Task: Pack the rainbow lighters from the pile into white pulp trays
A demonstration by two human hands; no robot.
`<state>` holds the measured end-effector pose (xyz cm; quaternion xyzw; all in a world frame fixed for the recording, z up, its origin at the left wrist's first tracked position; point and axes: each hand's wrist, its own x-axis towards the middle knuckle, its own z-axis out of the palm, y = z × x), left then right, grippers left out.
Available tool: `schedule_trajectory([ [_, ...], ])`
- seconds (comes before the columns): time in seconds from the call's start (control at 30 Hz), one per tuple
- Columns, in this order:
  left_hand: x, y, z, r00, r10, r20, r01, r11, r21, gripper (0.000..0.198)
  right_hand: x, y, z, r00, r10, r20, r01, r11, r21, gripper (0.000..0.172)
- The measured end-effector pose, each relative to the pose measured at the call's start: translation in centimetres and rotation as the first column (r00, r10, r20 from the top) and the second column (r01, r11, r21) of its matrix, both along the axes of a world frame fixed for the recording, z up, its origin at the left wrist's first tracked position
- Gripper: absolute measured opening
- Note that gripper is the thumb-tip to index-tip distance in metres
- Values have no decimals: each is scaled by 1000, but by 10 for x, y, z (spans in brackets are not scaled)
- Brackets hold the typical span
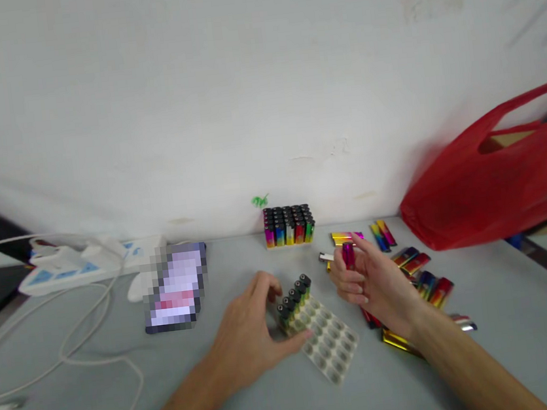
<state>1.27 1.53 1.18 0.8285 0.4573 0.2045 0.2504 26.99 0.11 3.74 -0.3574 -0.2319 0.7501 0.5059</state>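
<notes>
A pale tray (329, 339) with rows of round cups lies slanted on the table. Along its far left edge stands a row of lighters (292, 297) with black tops. My left hand (249, 339) grips this tray, fingers at its left side and thumb over the near edge. To the right of the tray, my right hand (368, 280) is closed around a shiny magenta lighter (348, 255), holding it upright above the table. The lower part of that lighter is hidden by my fingers.
A block of upright lighters (289, 226) stands by the wall. Loose colourful lighters (433, 287) lie around my right forearm. A red bag (492, 173) sits at the right. On the left are a phone (177, 287), a power strip (107, 262) and looping white cables (62, 347).
</notes>
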Motion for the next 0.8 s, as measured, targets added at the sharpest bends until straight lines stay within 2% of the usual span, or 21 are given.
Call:
schedule_trajectory([
  [0.13,-6,3,-1,989,-104,109,118,985,-128,114,0,0,0,997,47,-66,-45,999,29,57],
  [0.2,-8,6,-1,979,-168,118,186,969,-164,130,0,0,1,994,76,-80,-73,996,41,59],
  [0.33,-10,10,1,969,-236,72,245,954,-175,122,0,0,1,988,129,-91,-121,989,83,62],
  [0.5,-11,12,3,960,-248,133,267,951,-154,118,-3,0,-2,980,187,-70,-182,981,66,60],
  [0.6,-11,12,5,955,-270,127,288,944,-161,121,-6,-1,-3,983,184,-24,-183,982,36,58],
  [0.7,-13,13,5,963,-256,86,268,943,-195,114,-9,-4,-4,984,173,32,-174,985,8,56],
  [0.8,-14,14,4,962,-244,125,266,940,-214,108,-12,-6,-5,990,126,60,-126,992,-9,51],
])
